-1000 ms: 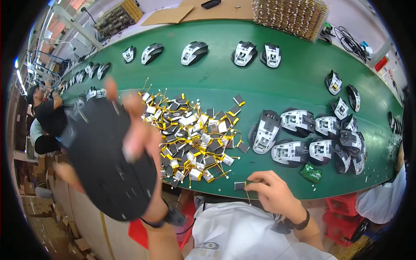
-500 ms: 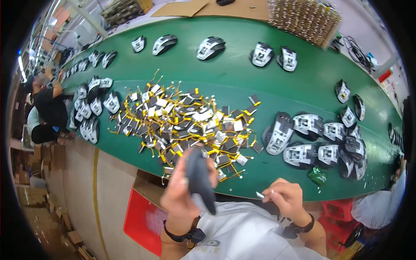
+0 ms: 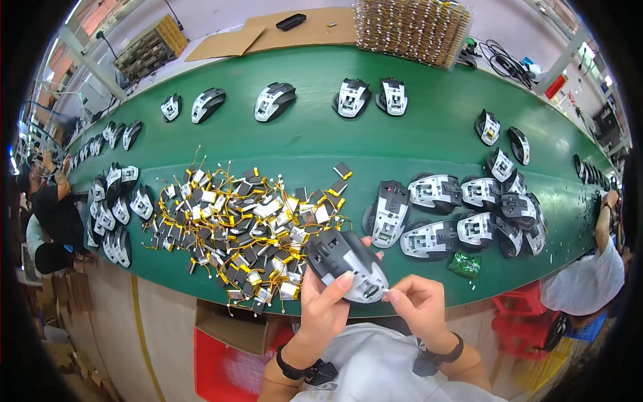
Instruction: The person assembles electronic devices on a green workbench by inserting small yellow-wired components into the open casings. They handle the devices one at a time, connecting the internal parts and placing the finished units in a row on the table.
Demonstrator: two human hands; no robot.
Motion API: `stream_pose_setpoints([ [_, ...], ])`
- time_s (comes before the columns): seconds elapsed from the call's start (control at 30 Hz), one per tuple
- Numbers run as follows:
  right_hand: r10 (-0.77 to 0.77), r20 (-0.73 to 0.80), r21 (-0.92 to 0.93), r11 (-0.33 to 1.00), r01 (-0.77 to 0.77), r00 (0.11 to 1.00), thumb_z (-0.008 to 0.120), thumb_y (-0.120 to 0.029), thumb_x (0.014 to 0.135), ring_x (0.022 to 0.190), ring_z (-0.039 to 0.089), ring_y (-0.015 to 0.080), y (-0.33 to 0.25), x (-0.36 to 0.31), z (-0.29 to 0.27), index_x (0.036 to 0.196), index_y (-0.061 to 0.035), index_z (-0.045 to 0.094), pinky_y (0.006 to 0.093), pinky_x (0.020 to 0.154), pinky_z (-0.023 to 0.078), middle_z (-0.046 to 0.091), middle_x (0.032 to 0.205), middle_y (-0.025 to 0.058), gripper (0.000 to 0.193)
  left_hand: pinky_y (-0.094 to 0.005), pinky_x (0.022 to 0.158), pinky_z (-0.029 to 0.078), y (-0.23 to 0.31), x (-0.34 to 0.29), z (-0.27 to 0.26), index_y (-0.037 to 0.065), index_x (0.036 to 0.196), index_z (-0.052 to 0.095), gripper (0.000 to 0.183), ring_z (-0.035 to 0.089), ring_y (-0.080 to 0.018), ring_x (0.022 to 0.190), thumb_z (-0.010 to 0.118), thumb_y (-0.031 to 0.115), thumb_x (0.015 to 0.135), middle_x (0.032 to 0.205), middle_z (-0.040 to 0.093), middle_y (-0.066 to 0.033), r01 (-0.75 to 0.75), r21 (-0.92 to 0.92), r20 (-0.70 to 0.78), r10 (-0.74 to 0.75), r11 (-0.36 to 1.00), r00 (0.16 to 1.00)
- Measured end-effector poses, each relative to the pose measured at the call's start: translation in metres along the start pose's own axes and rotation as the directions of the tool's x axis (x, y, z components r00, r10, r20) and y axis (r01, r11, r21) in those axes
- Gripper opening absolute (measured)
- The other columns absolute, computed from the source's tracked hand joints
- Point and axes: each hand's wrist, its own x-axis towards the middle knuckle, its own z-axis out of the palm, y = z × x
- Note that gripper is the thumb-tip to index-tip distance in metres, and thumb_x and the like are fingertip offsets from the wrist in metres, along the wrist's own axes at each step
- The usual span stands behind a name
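Note:
My left hand point(image 3: 326, 307) is closed around a black and grey computer mouse point(image 3: 349, 266), its thumb on the grey face and fingertips showing past the far edge. The mouse is tilted, with openings in its grey part facing up. My right hand point(image 3: 420, 303) pinches at the mouse's near right end. A small white piece shows at its fingertips, mostly hidden. Beyond the mouse, to the left, spreads a heap of small battery packs point(image 3: 234, 231) with yellow tape and thin wires.
Several similar mice point(image 3: 429, 239) lie grouped at the right, beside a crumpled green packet point(image 3: 464, 265). More mice point(image 3: 120, 208) sit at the left and along the back of the green table point(image 3: 308, 151). A red bin point(image 3: 221, 365) stands below the near edge. Other people are at both sides.
My left hand has turned the mouse so its grey face shows, and moved it right. My right hand has brought the small white piece from beside the mouse to its end.

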Motion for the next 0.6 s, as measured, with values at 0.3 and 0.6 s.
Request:
stream_pose_setpoints([
  [0.3,-0.233,-0.103,-0.193,0.958,0.211,0.967,0.071,0.001,0.085,0.062,0.050,0.0018,0.006,0.004,0.004,0.086,0.0027,0.066,0.0187,0.053,0.038,0.061,0.073,0.0000,0.005,-0.0547,0.108,0.039,-0.004,-0.003,0.012,0.000,0.144,0.034,0.073,0.045,-0.0439,0.131,0.061,0.023,0.080,0.143,0.042,-0.0274,-0.015,0.107,-0.038,0.020,0.994,0.999],
  [0.6,-0.469,-0.038,-0.580,0.729,0.363,0.882,0.072,0.000,0.081,0.051,0.046,0.0059,0.007,0.011,0.010,0.082,-0.0015,0.065,0.0232,0.047,0.036,0.056,0.065,0.0014,0.008,-0.0541,0.113,0.031,-0.004,-0.004,0.010,0.000,0.146,0.030,0.074,0.039,-0.0409,0.136,0.062,0.013,0.081,0.146,0.038,-0.0257,-0.151,0.061,-0.010,0.152,0.987,0.988],
])
